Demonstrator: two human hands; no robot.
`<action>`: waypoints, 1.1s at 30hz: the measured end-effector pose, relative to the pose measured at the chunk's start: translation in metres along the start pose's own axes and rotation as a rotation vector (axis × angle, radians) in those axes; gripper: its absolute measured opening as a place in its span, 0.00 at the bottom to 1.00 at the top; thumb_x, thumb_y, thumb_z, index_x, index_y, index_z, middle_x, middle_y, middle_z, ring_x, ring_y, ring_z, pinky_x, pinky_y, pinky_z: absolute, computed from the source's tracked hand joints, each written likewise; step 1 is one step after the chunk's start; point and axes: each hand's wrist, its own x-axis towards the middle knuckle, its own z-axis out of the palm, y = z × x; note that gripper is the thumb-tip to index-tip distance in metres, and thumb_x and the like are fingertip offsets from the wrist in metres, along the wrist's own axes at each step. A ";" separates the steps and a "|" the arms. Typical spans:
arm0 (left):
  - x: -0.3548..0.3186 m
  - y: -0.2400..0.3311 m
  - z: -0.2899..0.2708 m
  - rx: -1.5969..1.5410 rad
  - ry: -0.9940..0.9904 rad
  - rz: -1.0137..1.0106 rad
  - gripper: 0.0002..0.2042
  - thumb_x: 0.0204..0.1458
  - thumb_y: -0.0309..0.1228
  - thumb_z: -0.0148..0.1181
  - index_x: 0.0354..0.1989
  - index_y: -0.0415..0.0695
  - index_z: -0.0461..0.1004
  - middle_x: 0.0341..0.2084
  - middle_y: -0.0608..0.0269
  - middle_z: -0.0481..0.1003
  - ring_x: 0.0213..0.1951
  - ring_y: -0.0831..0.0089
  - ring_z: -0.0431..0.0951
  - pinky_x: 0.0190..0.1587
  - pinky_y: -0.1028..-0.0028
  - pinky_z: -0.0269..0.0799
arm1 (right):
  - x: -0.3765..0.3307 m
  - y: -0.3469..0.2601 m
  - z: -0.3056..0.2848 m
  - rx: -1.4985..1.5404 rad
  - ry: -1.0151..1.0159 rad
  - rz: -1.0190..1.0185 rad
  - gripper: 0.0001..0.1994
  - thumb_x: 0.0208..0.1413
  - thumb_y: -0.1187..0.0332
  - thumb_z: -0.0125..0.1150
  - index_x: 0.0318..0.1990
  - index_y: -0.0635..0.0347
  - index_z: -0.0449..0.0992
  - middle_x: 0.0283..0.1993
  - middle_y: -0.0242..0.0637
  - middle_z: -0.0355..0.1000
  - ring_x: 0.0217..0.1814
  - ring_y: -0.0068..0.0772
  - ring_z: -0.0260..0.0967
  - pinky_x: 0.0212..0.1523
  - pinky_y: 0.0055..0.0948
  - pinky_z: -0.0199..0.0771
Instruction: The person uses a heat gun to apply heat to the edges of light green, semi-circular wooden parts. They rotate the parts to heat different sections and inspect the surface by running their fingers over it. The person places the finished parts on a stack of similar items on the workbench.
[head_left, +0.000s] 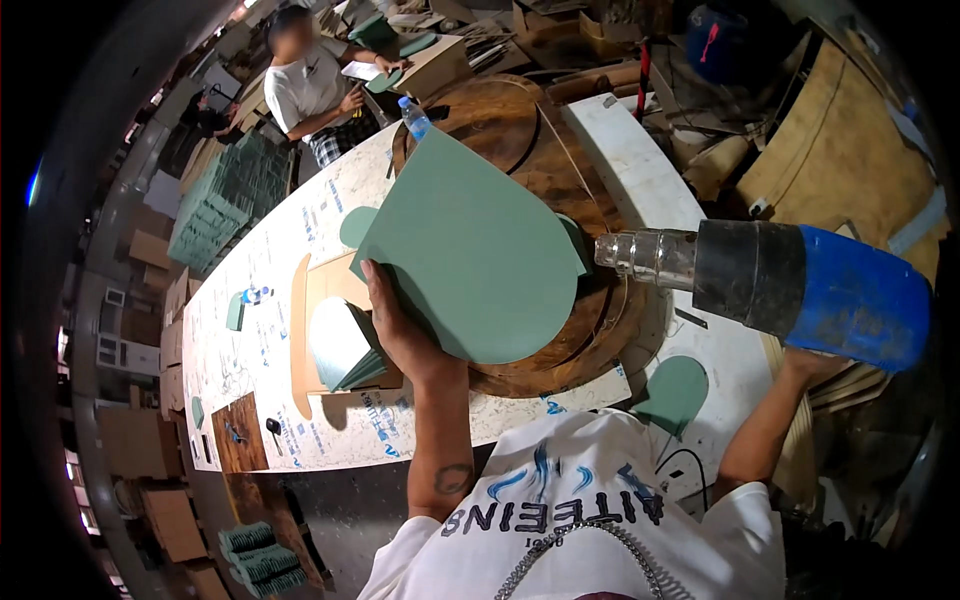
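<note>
My left hand grips a flat green panel by its lower left edge, thumb lying along the near side. One end of the panel is rounded, the other has straight edges and a corner. It is held up over a dark round wooden board. My right hand holds a blue and black heat gun whose metal nozzle points left toward the panel's rounded edge, apart from it. The gun's body hides most of the right fingers. Behind the panel, another green piece partly shows.
A fanned stack of rounded panels sits on cardboard on the white table. A loose green piece lies near my right arm. Beyond the table, a person handles green pieces. A water bottle stands at the far edge.
</note>
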 end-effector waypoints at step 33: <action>-0.010 0.008 0.003 0.197 -0.151 -0.036 0.26 0.58 0.47 0.42 0.57 0.38 0.60 0.50 0.58 0.66 0.50 0.72 0.67 0.51 0.74 0.64 | 0.024 0.009 0.022 0.048 -0.008 0.051 0.46 0.32 0.55 0.74 0.59 0.65 0.56 0.55 0.51 0.63 0.53 0.48 0.65 0.54 0.45 0.64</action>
